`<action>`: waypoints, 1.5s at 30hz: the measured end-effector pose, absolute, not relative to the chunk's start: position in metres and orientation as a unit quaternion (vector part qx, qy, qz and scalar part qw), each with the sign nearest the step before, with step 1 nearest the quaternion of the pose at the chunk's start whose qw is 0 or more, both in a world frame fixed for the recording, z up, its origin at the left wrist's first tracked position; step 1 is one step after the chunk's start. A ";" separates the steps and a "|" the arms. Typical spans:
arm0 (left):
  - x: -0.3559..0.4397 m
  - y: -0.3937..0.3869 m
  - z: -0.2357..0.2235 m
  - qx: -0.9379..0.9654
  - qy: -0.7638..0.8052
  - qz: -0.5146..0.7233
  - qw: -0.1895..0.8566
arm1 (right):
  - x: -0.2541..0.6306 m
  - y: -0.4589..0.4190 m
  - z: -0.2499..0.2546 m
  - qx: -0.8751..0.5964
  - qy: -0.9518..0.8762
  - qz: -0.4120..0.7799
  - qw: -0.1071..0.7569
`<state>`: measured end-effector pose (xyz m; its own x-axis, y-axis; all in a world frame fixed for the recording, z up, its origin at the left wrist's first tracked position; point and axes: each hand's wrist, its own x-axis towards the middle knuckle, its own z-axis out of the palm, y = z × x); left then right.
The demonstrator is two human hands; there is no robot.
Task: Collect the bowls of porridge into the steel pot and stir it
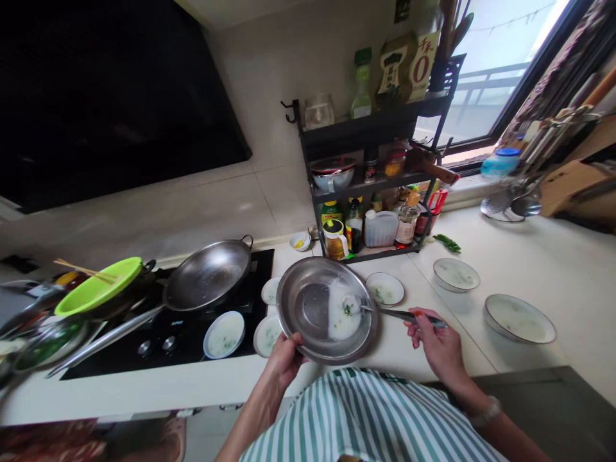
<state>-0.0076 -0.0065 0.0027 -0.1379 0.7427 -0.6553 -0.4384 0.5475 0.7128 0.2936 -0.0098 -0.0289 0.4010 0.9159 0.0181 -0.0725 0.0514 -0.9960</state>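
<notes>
My left hand [285, 358] grips the near-left rim of a steel basin [304, 300], tilted so its milky white soup [339, 325] pools on the right side. In my right hand [439, 341] is the dark handle of a ladle [352, 304]. Its bowl dips into the soup, with bits of green in it. Around the basin stand bowls of the same pale soup with green bits: a white bowl [386, 289] behind the ladle handle, a bowl [267, 335] partly hidden by the basin, and a blue-rimmed bowl [224, 335] on the stove edge.
Two more soup bowls, a smaller one [456, 274] and a larger one [520, 318], sit to the right. A wok [206, 276] rests on the black stove, its long handle pointing forward-left. Behind the basin rises a black rack [375, 183] of bottles. A green colander [99, 289] is far left.
</notes>
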 end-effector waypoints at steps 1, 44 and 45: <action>-0.008 -0.006 0.002 0.127 0.599 0.460 0.644 | 0.294 -0.009 -0.030 -0.562 -0.362 0.404 0.625; -0.010 -0.008 0.002 0.129 0.587 0.467 0.649 | 0.293 -0.009 -0.024 -0.571 -0.349 0.396 0.628; -0.010 -0.008 0.002 0.129 0.588 0.466 0.648 | 0.293 -0.009 -0.023 -0.568 -0.351 0.396 0.630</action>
